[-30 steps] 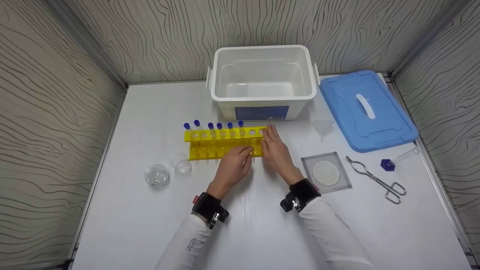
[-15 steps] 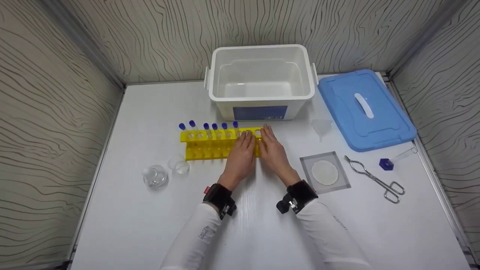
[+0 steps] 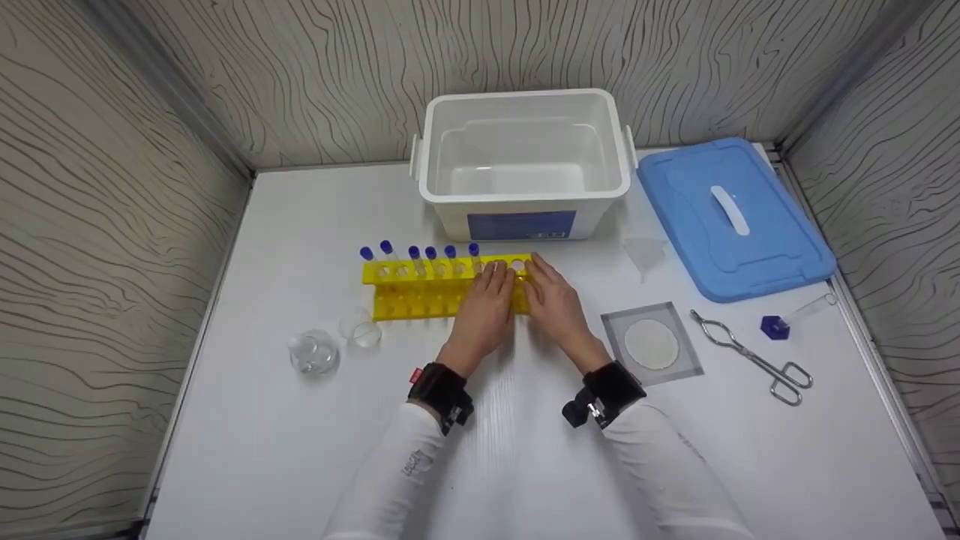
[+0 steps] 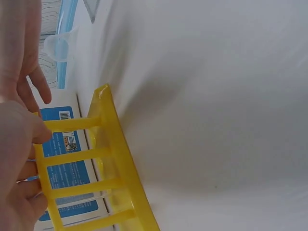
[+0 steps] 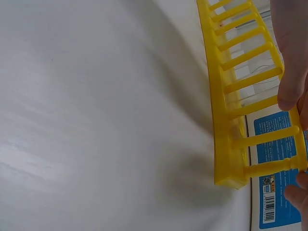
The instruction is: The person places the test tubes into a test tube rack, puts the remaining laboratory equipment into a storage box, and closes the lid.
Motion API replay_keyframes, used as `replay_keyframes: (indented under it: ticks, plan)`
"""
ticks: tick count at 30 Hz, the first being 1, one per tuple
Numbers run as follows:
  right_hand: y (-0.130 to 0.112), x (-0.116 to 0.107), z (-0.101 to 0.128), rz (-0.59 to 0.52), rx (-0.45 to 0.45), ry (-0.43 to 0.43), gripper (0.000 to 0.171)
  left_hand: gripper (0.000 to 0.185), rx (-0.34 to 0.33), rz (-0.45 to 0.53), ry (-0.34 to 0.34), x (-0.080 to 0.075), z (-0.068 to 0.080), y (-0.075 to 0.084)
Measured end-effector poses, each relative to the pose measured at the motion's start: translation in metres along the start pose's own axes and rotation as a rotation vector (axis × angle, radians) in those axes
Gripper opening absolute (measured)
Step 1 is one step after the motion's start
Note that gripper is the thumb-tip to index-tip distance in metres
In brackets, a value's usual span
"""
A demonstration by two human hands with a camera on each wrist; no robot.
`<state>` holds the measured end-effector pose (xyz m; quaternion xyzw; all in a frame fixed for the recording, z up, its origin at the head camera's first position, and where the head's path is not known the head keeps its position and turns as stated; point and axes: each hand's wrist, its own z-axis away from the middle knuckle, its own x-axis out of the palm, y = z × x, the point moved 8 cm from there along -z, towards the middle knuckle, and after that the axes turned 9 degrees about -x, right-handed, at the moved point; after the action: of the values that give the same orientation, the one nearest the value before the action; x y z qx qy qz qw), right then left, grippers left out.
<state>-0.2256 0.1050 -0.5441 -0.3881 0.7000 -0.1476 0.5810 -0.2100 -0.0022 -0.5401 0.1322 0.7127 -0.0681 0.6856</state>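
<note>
While both hands (image 3: 517,304) grip it, yellow rack (image 3: 420,289) holds six blue-capped tubes (image 3: 420,255)

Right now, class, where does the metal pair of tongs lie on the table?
In the head view, the metal pair of tongs lies on the right side of the white table, between the grey square mat with a white disc and the blue-capped tube.

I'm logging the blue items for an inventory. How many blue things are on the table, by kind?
Blue-capped tubes in the rack: 6
Loose blue-capped tube: 1
Blue lid: 1
Total: 8
</note>
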Motion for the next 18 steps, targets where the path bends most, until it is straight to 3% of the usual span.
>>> replay_keyframes:
  ticks: [6,13,18]
  plan:
    - [0.000,-0.003,0.002,0.033,0.002,-0.032,0.040,0.051,-0.003,0.034,-0.037,0.002,-0.001,-0.007]
    - [-0.004,-0.007,0.001,0.029,-0.041,0.001,0.033,0.049,-0.040,0.060,-0.016,-0.001,-0.001,-0.023]
    - [-0.004,-0.009,0.003,0.029,-0.043,0.016,0.029,0.052,-0.097,0.106,-0.075,0.000,0.000,-0.038]
